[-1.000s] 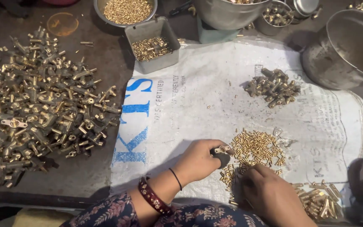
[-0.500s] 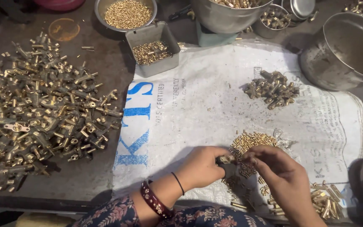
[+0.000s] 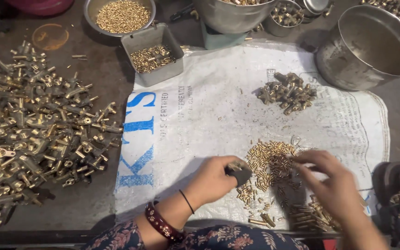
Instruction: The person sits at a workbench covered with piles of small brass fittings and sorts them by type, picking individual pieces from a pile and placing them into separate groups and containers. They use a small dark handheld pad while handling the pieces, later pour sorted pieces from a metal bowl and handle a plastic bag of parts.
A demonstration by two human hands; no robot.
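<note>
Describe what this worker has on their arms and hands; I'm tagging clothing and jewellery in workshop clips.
Both hands are bare, with no gloves. The left hand has a thin black thread around the wrist and, further up the forearm, a dark red bangle with small pale studs. Behind it begins a dark sleeve with a floral print. The right hand is blurred; no jewellery shows on it.

Brass fittings heap (image 3: 33,134) left of sack (image 3: 209,115); small pins pile (image 3: 267,159) on it.

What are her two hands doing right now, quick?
Left hand: closed around a small dark part.
Right hand: blurred above the small brass pins; grip cannot be told.
</note>
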